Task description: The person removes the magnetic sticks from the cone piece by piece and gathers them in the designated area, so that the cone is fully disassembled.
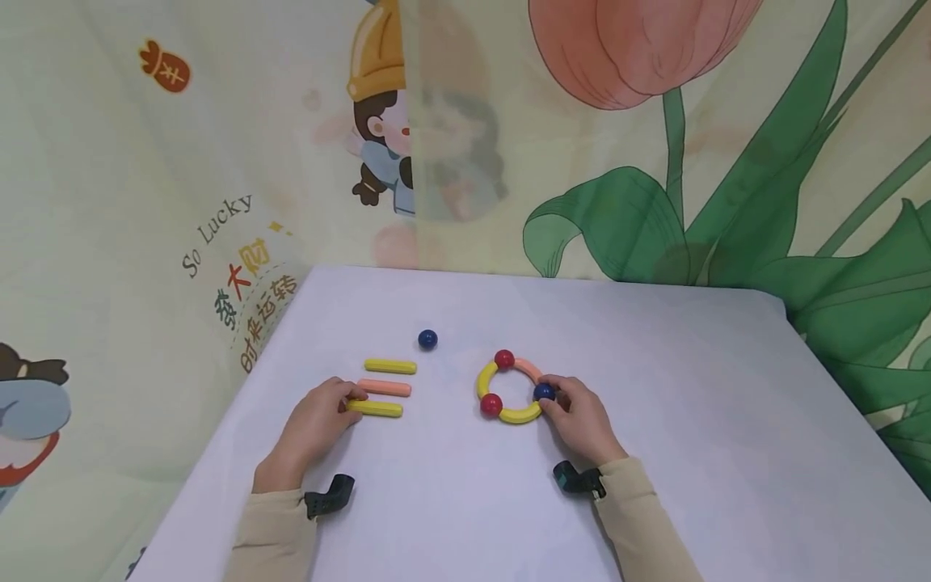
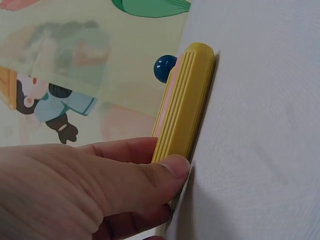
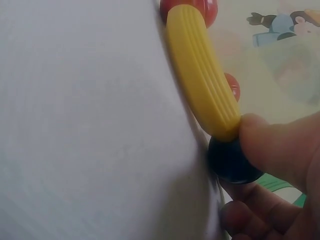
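Observation:
My left hand [image 1: 320, 420] pinches the left end of the nearest yellow stick [image 1: 378, 408], thumb on its ridged side [image 2: 187, 105]. Beyond that stick lie a pink stick [image 1: 385, 388] and another yellow stick [image 1: 390, 366], roughly parallel. To the right, curved yellow pieces [image 1: 520, 415], a curved pink piece [image 1: 527, 369], two red balls [image 1: 490, 405] and a blue ball [image 1: 544, 393] form a ring flat on the table. My right hand [image 1: 585, 424] grips that blue ball at the ring's right side; the right wrist view shows it against the end of a curved yellow piece [image 3: 202, 70].
A loose blue ball [image 1: 427, 339] sits behind the sticks, left of the ring. The white table [image 1: 698, 453] extends to either side, its back edge against a printed curtain [image 1: 465, 234]. Black wrist cameras [image 1: 330, 495] are strapped over both sleeves.

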`<action>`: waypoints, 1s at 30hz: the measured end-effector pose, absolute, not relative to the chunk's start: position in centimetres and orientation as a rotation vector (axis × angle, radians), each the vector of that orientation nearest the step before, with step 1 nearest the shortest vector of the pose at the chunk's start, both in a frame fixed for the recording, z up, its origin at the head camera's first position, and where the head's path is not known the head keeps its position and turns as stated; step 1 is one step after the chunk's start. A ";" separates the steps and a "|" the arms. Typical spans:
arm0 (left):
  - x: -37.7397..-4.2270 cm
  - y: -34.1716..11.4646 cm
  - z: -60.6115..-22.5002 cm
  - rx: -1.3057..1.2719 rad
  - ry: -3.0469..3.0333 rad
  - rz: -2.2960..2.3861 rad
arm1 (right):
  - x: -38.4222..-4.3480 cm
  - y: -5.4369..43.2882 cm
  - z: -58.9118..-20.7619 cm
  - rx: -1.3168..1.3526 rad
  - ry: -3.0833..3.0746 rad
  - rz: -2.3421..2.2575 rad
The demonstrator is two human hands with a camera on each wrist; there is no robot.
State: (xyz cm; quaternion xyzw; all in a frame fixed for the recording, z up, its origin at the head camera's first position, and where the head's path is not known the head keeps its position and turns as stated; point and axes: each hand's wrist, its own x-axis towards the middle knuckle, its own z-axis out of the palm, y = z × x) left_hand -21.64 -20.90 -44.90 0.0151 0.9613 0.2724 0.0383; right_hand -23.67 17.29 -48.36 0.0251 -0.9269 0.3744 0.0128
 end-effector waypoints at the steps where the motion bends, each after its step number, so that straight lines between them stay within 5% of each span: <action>1: -21.6 -21.0 -44.9 0.035 2.953 0.841 | -23.6 17.2 -48.3 0.081 -2.882 1.171; 18: -21.4 -20.8 -44.5 -0.025 3.086 0.871 | -23.1 17.1 -48.3 0.119 -2.866 1.117; 30: -20.1 -11.8 -45.7 0.556 3.166 1.191 | -23.1 17.1 -48.4 0.177 -2.857 1.113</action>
